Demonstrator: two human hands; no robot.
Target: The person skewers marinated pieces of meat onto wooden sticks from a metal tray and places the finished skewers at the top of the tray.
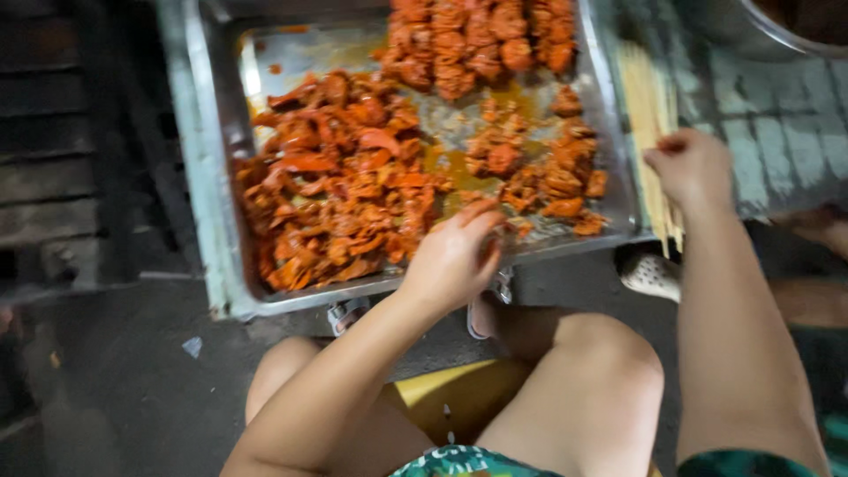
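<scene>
A wide metal tray [221,177] holds orange-red marinated meat pieces [340,185], heaped at its left and scattered at its right. My left hand [455,256] reaches over the tray's near edge, fingers curled down onto the meat by the rim; whether it grips a piece is hidden. My right hand [693,168] sits right of the tray, its fingers closed on the bundle of thin wooden skewers [649,106] lying beside the tray.
Skewered meat [481,40] is stacked at the tray's far side. A round metal bowl [768,31] stands at the top right. My bare knees and a yellow stool [450,393] are below; sandalled feet [649,274] rest on the dark floor.
</scene>
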